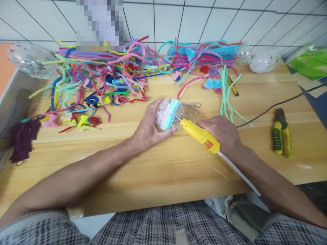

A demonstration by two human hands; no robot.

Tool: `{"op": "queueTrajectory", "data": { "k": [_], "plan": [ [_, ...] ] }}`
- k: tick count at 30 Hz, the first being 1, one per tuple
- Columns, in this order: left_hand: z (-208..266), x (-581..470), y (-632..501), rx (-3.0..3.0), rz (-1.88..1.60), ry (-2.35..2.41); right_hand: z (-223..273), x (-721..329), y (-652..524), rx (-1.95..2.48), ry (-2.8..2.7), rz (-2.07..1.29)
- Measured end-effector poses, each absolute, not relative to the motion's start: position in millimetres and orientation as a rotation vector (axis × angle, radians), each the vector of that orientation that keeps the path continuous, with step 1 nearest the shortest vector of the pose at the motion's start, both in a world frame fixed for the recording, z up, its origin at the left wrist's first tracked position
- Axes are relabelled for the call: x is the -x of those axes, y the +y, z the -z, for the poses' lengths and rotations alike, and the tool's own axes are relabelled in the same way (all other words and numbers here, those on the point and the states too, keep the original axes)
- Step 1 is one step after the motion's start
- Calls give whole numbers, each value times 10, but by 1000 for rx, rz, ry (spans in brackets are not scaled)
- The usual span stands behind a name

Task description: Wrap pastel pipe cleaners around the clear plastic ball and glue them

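Note:
My left hand (148,127) grips a clear plastic ball (169,114) with pink, white and light blue fuzzy coils inside, holding it just above the wooden table (158,170). My right hand (222,132) holds a yellow hot glue gun (200,135). Its nozzle touches the ball's right side, and a clear glue stick (238,173) juts out behind it toward me.
A large heap of coloured pipe cleaners (114,75) covers the table's back half. Small scissors (192,108) lie just behind the ball. Yellow-green pliers (281,134) and a black cable (278,103) lie at the right. Clear balls sit at the far left (30,59) and far right (263,61).

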State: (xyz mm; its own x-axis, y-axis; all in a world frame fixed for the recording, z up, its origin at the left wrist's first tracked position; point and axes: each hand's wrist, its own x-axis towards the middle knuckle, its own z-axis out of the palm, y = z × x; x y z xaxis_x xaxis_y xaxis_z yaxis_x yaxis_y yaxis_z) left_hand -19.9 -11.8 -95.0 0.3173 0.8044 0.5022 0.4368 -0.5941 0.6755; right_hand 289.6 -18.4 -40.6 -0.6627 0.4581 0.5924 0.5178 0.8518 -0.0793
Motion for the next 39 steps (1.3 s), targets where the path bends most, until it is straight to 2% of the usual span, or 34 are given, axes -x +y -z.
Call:
{"op": "queueTrajectory", "data": {
  "k": [7, 14, 39],
  "plan": [
    [970, 194, -108, -2168, -1241, 1067, 395, -2902, -150, 688, -2370, 218],
    [947, 197, -121, -2200, -1205, 1084, 434, -2907, -193, 741, -2402, 129],
    [971, 204, -107, -2191, -1199, 1091, 490, -2917, -161, 755, -2402, 182]
  ]
}}
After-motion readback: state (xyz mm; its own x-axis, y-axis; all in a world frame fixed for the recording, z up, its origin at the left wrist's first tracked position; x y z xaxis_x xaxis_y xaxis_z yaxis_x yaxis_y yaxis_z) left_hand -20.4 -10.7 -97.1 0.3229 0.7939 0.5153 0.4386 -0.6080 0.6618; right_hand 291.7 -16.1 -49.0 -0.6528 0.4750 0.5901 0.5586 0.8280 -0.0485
